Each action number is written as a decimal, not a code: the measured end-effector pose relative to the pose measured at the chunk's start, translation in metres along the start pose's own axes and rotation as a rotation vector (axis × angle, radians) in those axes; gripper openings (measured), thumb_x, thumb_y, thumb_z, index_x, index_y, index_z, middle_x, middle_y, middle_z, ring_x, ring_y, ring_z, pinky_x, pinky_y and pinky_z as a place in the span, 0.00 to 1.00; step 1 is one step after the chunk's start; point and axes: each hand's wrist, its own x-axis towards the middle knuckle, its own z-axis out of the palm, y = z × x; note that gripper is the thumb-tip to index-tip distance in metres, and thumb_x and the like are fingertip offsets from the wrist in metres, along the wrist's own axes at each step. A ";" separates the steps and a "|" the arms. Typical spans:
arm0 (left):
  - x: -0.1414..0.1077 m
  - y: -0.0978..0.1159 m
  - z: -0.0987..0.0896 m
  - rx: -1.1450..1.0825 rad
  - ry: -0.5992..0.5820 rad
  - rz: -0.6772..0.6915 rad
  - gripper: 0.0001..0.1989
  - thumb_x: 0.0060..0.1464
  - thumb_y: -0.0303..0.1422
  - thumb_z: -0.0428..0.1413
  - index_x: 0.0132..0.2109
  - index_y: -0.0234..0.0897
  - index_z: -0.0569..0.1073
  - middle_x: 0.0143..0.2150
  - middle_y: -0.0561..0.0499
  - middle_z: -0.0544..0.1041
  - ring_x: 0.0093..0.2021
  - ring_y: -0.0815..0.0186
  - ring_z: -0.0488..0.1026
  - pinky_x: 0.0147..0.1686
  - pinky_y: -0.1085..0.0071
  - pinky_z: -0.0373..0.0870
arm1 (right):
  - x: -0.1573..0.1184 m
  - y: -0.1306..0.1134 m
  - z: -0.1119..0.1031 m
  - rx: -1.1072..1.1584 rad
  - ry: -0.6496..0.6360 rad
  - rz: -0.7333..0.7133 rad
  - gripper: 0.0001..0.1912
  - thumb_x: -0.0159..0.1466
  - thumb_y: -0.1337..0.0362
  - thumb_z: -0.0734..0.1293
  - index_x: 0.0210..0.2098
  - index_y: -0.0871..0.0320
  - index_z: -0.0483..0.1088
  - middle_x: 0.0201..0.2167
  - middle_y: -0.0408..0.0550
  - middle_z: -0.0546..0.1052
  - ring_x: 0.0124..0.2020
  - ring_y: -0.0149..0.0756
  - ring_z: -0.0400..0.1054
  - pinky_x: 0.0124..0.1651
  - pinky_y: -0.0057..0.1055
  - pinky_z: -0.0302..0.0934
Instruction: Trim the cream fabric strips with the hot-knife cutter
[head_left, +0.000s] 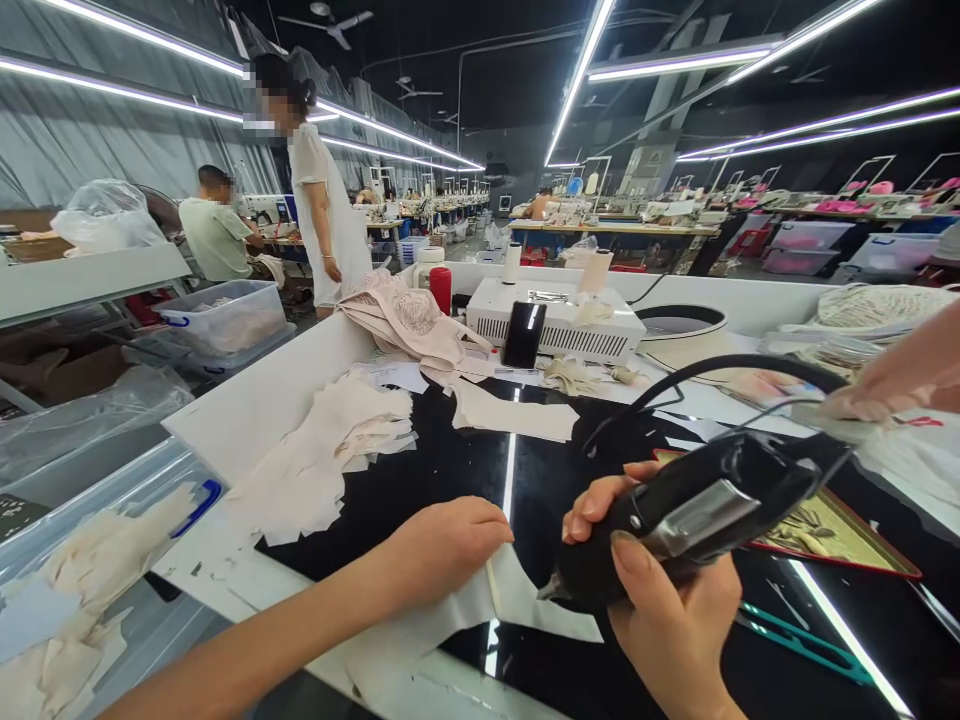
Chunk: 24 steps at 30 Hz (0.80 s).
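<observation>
My right hand (pixel 667 610) is wrapped round a black corded handheld power tool (pixel 690 520) with a silver panel on its side. Its small metal tip points left, close to a pale fabric piece (pixel 551 605) on the glossy black work surface (pixel 450 490). My left hand (pixel 450 545) is closed on the upper edge of that fabric, fingers pinched together and partly hidden. The cloth hangs over the table's near edge. Behind the tool, another person's hand (pixel 900 370) reaches in from the right, blurred; whether it touches the tool I cannot tell.
Stacked pale fabric pieces (pixel 322 450) lie on the left. Behind stand a white vented box (pixel 555 320), a phone (pixel 523 335) and bra pieces (pixel 412 315). Right of my hand are a red-rimmed tray (pixel 847 540) and a teal tool (pixel 806 640). One person (pixel 326 200) stands beyond the table.
</observation>
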 end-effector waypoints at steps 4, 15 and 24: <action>0.004 -0.007 0.005 0.011 -0.012 0.021 0.10 0.71 0.25 0.51 0.50 0.34 0.77 0.50 0.45 0.80 0.52 0.61 0.78 0.54 0.66 0.79 | -0.006 -0.003 -0.007 -0.018 -0.042 -0.015 0.16 0.69 0.62 0.73 0.55 0.49 0.70 0.35 0.44 0.76 0.32 0.34 0.72 0.35 0.33 0.73; -0.010 -0.007 0.003 -0.003 0.056 0.068 0.10 0.73 0.26 0.51 0.52 0.34 0.77 0.53 0.45 0.80 0.54 0.63 0.79 0.55 0.69 0.80 | -0.009 -0.013 -0.010 -0.019 -0.040 0.038 0.17 0.68 0.60 0.73 0.54 0.48 0.70 0.33 0.44 0.75 0.32 0.36 0.72 0.35 0.35 0.75; -0.013 -0.013 0.011 0.007 0.134 0.091 0.09 0.71 0.25 0.53 0.53 0.34 0.77 0.54 0.45 0.80 0.54 0.61 0.80 0.53 0.68 0.82 | 0.032 0.012 0.016 -0.001 0.077 -0.057 0.18 0.64 0.61 0.76 0.51 0.51 0.72 0.31 0.41 0.77 0.29 0.34 0.71 0.34 0.34 0.73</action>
